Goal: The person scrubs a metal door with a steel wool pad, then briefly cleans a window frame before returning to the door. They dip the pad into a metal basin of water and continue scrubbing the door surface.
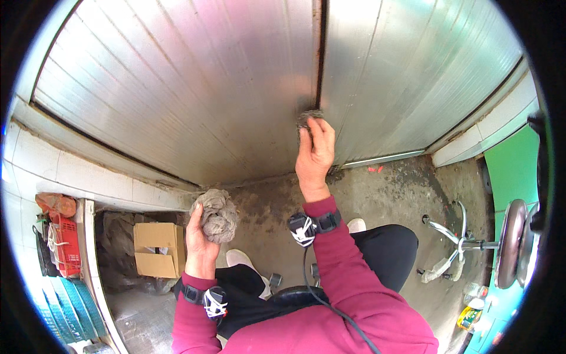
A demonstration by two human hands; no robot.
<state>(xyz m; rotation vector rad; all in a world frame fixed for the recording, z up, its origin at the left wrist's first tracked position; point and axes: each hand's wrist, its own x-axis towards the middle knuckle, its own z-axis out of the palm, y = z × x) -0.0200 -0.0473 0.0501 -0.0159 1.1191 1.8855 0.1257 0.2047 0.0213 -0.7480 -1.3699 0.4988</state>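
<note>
My left hand holds a grey, crumpled wad of fibrous material, perhaps a rag, low in front of the door's bottom edge. My right hand pinches a smaller grey piece of similar look at the dark vertical seam between two ribbed metal door panels. Its fingers partly cover that piece. Both wrists carry strapped black devices with white bands, and a cable runs from the right one along the sleeve.
Below left, an open cardboard box stands beneath a ledge, with a red plastic basket and teal baskets further left. A round-seated stool with metal legs lies tipped at right, near plastic bottles. Red scraps lie by the door.
</note>
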